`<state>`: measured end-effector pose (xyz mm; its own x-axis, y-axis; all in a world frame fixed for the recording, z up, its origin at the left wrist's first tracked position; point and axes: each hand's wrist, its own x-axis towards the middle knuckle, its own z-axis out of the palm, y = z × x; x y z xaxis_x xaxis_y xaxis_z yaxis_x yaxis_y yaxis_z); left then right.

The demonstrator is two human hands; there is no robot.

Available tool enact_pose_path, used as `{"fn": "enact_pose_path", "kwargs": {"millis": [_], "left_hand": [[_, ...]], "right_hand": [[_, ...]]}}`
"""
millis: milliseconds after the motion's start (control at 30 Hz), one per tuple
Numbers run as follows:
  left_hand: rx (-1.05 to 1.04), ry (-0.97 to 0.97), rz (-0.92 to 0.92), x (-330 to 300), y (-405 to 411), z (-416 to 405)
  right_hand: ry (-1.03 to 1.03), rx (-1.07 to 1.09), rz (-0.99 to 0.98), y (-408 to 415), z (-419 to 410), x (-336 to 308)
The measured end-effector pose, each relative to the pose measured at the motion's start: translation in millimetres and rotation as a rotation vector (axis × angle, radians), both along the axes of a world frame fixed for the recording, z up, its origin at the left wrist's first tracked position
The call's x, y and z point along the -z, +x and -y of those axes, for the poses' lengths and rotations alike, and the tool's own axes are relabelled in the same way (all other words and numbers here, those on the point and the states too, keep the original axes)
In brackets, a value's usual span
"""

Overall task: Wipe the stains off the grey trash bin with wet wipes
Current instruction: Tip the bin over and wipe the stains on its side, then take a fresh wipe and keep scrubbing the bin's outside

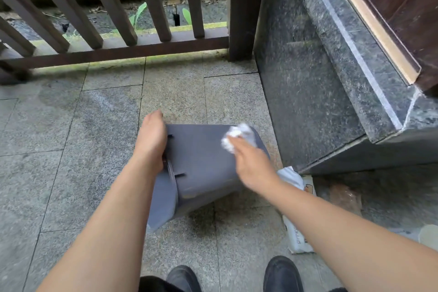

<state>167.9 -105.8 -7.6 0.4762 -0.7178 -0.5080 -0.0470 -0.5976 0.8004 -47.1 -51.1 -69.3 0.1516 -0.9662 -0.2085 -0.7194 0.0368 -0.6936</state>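
- Black shoes [282, 272] stand on the stone floor [71, 149] at the bottom edge.
- The grey trash bin [201, 161] lies tipped on its side on the floor, near a dark granite step [331, 78].
- The left hand [151, 137] grips the bin's left edge.
- The right hand [251, 163] presses a crumpled wet wipe [237, 135], fingers closed on it, against the bin's side.
- A wipes packet [296, 232] lies just right of the bin.

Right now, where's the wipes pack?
Head view: the wipes pack lies on the floor, lower right, partly under the right forearm, right of the tipped bin and beside the stone step.
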Motion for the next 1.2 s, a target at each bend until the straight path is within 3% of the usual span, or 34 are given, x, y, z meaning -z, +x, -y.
{"fn": "enact_pose_path", "kwargs": {"millis": [67, 167, 333, 433, 533, 667, 800, 900, 1000, 1067, 1200], "left_hand": [[-0.051, 0.055, -0.079, -5, 15, 0], [-0.021, 0.102, -0.045, -1, 28, 2], [-0.067, 0.204, -0.121, 12, 32, -8], [-0.07, 0.132, -0.1, 14, 25, -12], [0.024, 0.046, -0.031, 9, 9, -10], [0.387, -0.061, 0.053, -6, -11, -19], [0.621, -0.064, -0.033, -9, -2, -35], [0.687, -0.084, -0.058, -7, 2, -44], [0.801, -0.073, 0.182, 3, -10, -49], [0.878, -0.06, 0.325, 10, -19, -51], [0.879, -0.059, 0.377, 11, -33, -47]], "right_hand": [[0.206, 0.221, -0.132, -40, -2, 21], [0.259, 0.255, -0.256, -61, -3, 35], [0.21, 0.375, -0.107, -49, 21, 12], [0.212, 0.57, 0.118, -44, 32, -12], [0.294, 0.717, 0.564, -37, 40, -43], [0.443, 0.83, 1.069, -33, 42, -90], [0.445, 0.947, 1.264, -41, 31, -117], [0.434, 0.998, 1.21, -45, 14, -113], [0.429, 0.893, 0.903, -40, -4, -92], [0.46, 0.923, 0.82, -36, -14, -68], [0.451, 0.871, 0.588, -35, -22, -26]]}}
